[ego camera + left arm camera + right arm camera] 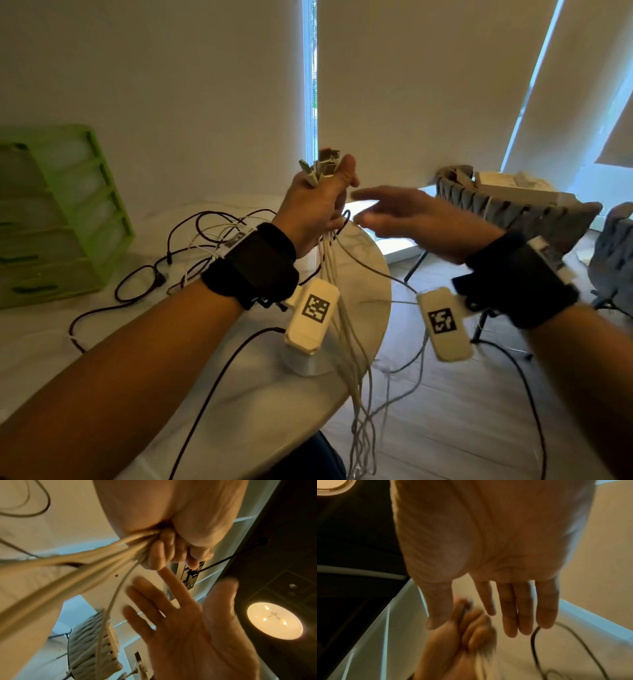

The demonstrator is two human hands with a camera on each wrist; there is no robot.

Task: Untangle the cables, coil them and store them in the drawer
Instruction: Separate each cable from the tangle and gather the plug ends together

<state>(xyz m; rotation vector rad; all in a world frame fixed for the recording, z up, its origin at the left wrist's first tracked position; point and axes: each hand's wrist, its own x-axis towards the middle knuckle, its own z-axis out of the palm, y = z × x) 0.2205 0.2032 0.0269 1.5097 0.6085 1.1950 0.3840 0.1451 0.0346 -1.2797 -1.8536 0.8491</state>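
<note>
My left hand (320,202) is raised over the table's right edge and grips a bundle of white cables (346,329) just below their plugs (325,164), which stick up above the fist. The strands hang down past the table edge toward the floor. In the left wrist view the curled fingers (159,555) clamp the white cables (82,566). My right hand (404,214) hovers just right of the fist, fingers straight, holding nothing; the same flat palm (185,626) and straight fingers (518,608) show in both wrist views. Dark cables (144,281) lie tangled on the table.
A green drawer unit (58,209) stands at the table's far left, drawers closed. The round white marble table (260,394) ends just under my hands. A grey woven chair (507,202) holding white boxes sits beyond, right. Thin black wrist-camera leads trail down.
</note>
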